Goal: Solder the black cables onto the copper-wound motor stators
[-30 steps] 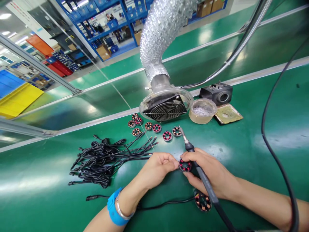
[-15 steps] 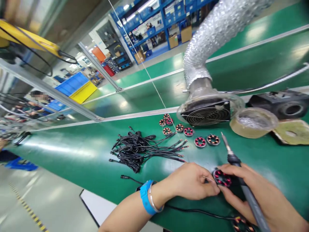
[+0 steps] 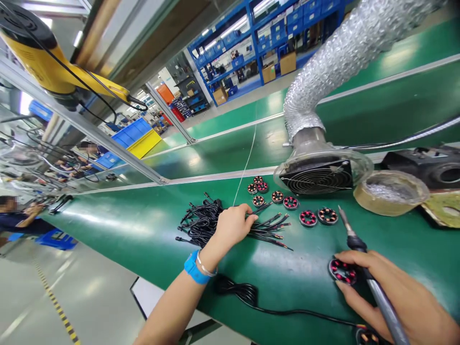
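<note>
My left hand [image 3: 235, 224], with a blue band and bracelet at the wrist, has its fingers curled round a black cable in the pile of black cables [image 3: 201, 225]. Its fingertips are partly hidden there. A thin pale wire [image 3: 247, 165] runs down behind this hand. In my right hand [image 3: 391, 287] a soldering iron [image 3: 373, 282] lies across the palm, its tip pointing away from me. The thumb and index finger of that hand also pinch a motor stator with red windings [image 3: 342, 271]. A coiled black cable [image 3: 237, 290] leads to another stator [image 3: 368, 337] at the bottom edge.
Several stators [image 3: 308, 218] sit on the green bench [image 3: 118, 220]. Behind them is a fume extractor fan [image 3: 318, 178] with a foil duct [image 3: 312, 86]. A tape roll [image 3: 390, 191] and a yellow sponge [image 3: 443, 206] lie to the right. Another person [image 3: 17, 218] is far left.
My left hand has moved from the stator, left and away from me, to the cable pile. My right hand keeps the iron and stator. The view has shifted, and the coiled cable is uncovered.
</note>
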Demonstrator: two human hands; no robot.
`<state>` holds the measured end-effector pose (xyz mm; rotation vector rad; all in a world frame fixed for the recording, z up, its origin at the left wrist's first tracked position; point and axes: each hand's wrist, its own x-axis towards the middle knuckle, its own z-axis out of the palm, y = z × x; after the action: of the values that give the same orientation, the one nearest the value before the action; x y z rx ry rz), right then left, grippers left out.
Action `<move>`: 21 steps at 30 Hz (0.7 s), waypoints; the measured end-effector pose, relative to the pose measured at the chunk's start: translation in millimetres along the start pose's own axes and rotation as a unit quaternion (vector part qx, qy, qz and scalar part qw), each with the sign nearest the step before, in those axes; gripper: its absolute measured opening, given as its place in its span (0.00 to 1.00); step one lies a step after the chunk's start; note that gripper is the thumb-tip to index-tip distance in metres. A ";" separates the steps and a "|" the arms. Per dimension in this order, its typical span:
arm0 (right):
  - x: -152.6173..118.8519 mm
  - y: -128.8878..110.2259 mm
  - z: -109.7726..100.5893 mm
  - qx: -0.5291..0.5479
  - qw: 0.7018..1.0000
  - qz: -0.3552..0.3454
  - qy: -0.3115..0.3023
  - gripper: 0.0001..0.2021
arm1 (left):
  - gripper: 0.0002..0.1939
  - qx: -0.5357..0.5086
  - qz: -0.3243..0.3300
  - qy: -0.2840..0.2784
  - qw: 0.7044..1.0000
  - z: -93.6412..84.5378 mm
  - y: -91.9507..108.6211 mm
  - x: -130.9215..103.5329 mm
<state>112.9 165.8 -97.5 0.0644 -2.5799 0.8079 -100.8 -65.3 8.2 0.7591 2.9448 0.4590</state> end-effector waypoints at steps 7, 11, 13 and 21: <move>4.5 -7.2 -6.8 0.008 1.000 -0.001 0.017 0.16 | 0.09 -0.143 -0.018 0.150 0.978 -11.6 -33.1 -4.2; 4.1 -4.7 -5.3 0.019 0.999 0.007 0.026 0.17 | 0.09 -0.248 -0.046 0.350 0.902 -72.5 -55.7 -30.8; 5.0 -4.4 -5.9 0.024 0.999 0.007 0.028 0.17 | 0.08 -0.333 -0.012 0.455 0.826 -87.8 -50.9 -50.2; 22.2 -37.3 -34.4 0.101 0.991 0.066 0.065 0.18 | 0.06 -0.226 0.144 -0.119 0.956 -11.0 49.8 -76.7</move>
<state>112.5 155.8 -43.0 -0.0965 -2.3924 1.0824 -12.1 -63.7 33.0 1.0863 2.3788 0.9445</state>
